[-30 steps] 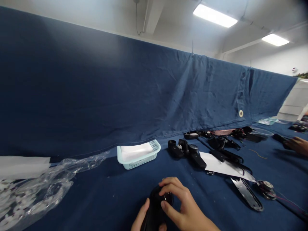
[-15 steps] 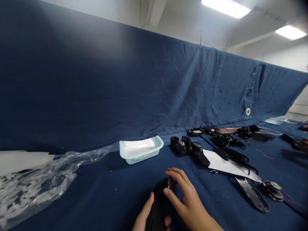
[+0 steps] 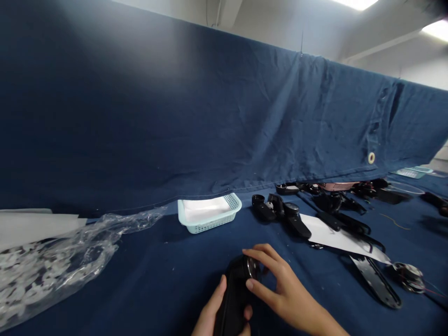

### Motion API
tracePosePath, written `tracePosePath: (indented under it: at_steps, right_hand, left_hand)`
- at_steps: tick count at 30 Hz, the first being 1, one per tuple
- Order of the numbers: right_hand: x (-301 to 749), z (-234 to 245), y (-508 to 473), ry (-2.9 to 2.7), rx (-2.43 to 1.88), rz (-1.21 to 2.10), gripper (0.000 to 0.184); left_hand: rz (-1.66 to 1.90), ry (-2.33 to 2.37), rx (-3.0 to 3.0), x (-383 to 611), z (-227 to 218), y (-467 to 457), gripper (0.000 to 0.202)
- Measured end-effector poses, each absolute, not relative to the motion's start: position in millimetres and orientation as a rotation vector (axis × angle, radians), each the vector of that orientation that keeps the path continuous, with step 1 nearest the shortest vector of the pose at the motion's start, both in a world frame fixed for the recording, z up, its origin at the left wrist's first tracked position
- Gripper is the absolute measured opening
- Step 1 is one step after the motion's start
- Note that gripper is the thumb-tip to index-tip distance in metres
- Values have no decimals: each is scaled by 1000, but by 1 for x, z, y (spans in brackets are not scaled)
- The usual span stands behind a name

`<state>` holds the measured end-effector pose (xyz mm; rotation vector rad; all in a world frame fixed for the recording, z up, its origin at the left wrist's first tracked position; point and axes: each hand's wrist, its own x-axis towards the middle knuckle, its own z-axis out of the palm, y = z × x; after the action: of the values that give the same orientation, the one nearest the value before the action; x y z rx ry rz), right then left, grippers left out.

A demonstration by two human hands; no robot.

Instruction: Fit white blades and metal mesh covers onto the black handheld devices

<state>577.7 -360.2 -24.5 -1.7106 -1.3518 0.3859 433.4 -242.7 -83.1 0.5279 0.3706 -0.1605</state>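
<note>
A long black plastic housing [image 3: 231, 294] is held in my left hand [image 3: 215, 310], the thumb along its left side and fingertips showing at its right edge. At its upper end sits a round, shiny dark part [image 3: 251, 267]. My right hand [image 3: 280, 284] grips this round part, thumb on the near side and fingers over the far side. The housing's lower end runs out of the picture. Similar black housings with round ends [image 3: 296, 224] lie on the blue cloth beyond my right hand.
A light blue basket [image 3: 210, 225] with white lining stands ahead. Left lies a clear plastic bag [image 3: 52, 275] of white parts. To the right are a white sheet [image 3: 322, 233], a long black shell [image 3: 378, 284] and a wired round part [image 3: 409, 277]. A blue curtain [image 3: 175, 116] hangs behind.
My right fingers have shifted slightly around the round part, showing more of its shiny face. Both hands stay on the housing; the whole view has moved a little.
</note>
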Motion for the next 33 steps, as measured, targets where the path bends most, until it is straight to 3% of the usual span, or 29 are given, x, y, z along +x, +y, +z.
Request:
tracePosePath:
  at_steps: [8,17,23,27,30,33]
  right_hand:
    - [583,-25,-364,-1401,-1651,417,44]
    - [589,-25,-365,-1378,-1654,433,60]
    - [596,-33,-361,-1305,-1785,405,41]
    - [598,-32,-361,-1221,-1740,352,39]
    - [597,-29,-364,-1302,-1620,401,52]
    - [593,-27,-365,-1406,-1626,452,52]
  left_hand:
    - [-157,367,534,431,-80,-242,81]
    - [-115,317,520,430,-78,-243,81]
    - [-162,306,417,429,-81,-240,86]
    - [-183,291,411,428,-85,-241,84]
    - [-188,319,459,429,-88,-242,84]
    - [-164,342,534,430,-88,-242,80]
